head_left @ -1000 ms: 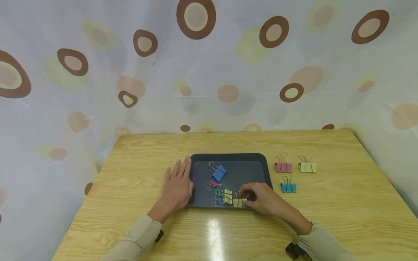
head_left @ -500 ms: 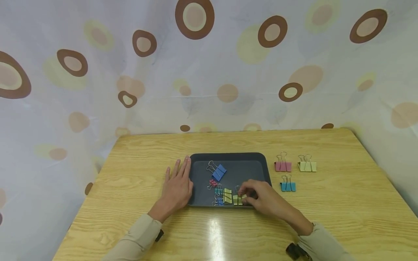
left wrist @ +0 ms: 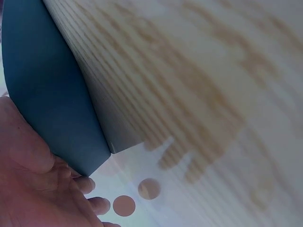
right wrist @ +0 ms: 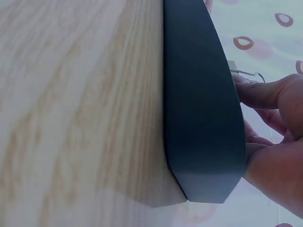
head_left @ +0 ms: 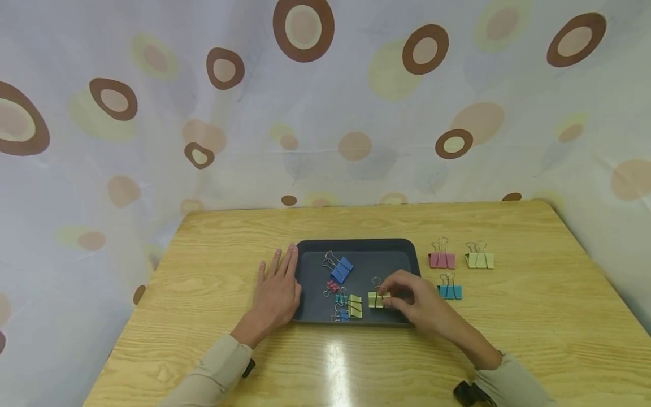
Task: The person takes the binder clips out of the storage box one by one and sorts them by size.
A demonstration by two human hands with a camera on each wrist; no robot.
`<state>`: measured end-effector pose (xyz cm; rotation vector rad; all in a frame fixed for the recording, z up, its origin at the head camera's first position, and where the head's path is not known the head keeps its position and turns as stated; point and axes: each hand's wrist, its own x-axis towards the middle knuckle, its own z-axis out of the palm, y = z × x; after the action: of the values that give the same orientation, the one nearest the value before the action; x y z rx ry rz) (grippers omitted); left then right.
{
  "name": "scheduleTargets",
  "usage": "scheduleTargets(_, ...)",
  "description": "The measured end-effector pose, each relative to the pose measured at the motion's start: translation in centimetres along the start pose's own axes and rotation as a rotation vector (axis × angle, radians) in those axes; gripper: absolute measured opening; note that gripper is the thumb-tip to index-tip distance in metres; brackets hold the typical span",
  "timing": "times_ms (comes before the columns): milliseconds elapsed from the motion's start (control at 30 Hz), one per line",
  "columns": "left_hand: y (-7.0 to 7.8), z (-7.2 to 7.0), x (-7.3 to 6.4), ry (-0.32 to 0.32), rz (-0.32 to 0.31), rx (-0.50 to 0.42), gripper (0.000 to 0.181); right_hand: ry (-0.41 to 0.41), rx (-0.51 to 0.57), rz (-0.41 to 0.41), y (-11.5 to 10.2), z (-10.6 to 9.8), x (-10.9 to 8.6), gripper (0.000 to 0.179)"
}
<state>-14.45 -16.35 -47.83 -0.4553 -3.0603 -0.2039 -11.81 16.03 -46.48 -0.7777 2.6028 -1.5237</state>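
The right hand (head_left: 421, 298) pinches a yellow clip (head_left: 373, 301), now farther from the near side of the tray (head_left: 378, 264); the left hand (head_left: 275, 298) has straight fingers.

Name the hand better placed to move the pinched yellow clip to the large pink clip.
Right hand, probably: it pinches the yellow clip and is nearer the large pink clip; the left hand touches the tray's left edge.
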Motion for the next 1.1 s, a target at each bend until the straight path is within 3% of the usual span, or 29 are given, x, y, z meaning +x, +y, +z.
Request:
scheduleTargets(533, 0.1, -0.1, 0.0, -0.002, -0.006, -0.003, 0.065, 0.070, 0.183, -0.019, 0.5, -2.5, -1.3, 0.021)
scheduleTargets(933, -0.2, 0.0, -0.1, 0.007, 0.003, 0.023, 0.065, 0.161, 0.130, 0.013, 1.4, -5.3, -2.9, 0.019)
scheduleTargets(1100, -0.3, 0.0, -0.1, 0.011, 0.014, 0.017, 0.064, 0.188, 0.080, -0.017, 1.9, -6.6, -3.7, 0.020)
